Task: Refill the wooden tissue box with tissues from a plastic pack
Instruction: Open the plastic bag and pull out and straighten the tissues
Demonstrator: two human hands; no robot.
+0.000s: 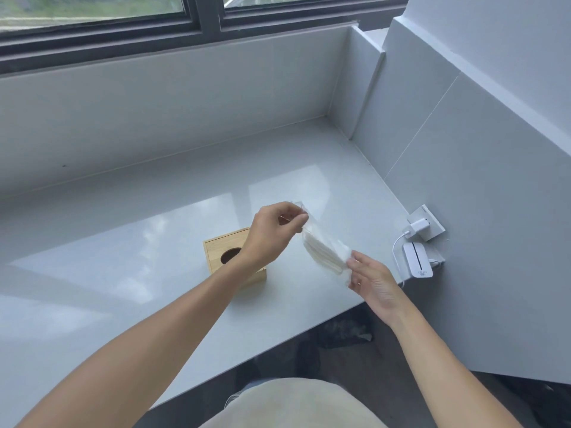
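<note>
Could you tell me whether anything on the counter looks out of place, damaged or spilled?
Nothing stands out. The wooden tissue box sits upright on the counter, and the left hand and right hand hold the plastic tissue pack above it. No spills show.

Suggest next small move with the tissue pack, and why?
Probably pull the plastic apart at the far end. Both hands hold the tissue pack in the air: left hand pinches the top flap, right hand the near end. Tissues are still inside; the wooden box sits on the counter with its lid on.
</note>
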